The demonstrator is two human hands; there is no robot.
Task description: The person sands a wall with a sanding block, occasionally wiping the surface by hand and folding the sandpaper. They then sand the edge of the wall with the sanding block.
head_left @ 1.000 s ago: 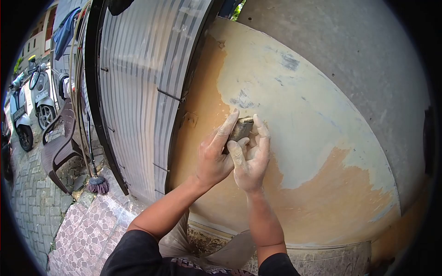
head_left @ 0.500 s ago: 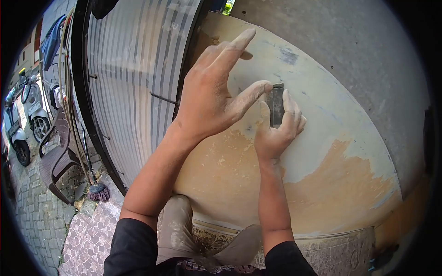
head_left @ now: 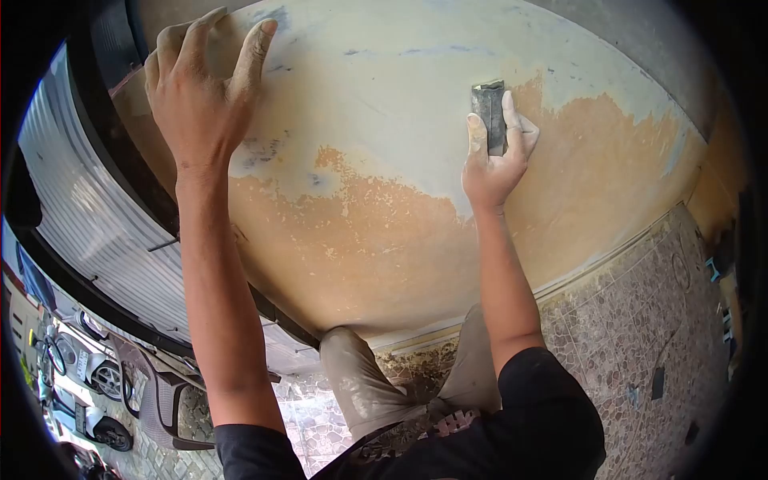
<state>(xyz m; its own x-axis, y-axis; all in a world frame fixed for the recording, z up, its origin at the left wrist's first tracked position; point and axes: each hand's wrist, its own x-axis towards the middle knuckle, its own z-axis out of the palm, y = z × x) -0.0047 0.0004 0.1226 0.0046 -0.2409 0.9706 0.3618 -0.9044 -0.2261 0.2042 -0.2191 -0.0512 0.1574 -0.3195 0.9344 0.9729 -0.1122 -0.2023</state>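
A large curved panel [head_left: 384,128] fills the middle, coated pale grey-white above and worn to an orange-tan layer below, with small dark scuffs. My right hand [head_left: 498,164] grips a dark sanding block [head_left: 490,116] between thumb and fingers. The block lies against the panel where the pale coat meets the tan. Over the panel's upper left, my left hand [head_left: 196,92] holds nothing, its dusty fingers spread and slightly bent. Pale dust coats both hands' fingertips.
A corrugated translucent sheet in a black frame [head_left: 120,232] borders the panel on the left. Beyond it stand a brown plastic chair [head_left: 164,404] and parked scooters [head_left: 92,376]. Patterned paving [head_left: 612,360] lies below right, and my dusty trousers [head_left: 360,376] are close under the panel.
The view has turned to the right and down. My left hand has shifted to the panel's upper left, farther from the right hand. The right hand keeps the sanding block, now by the tan patch.
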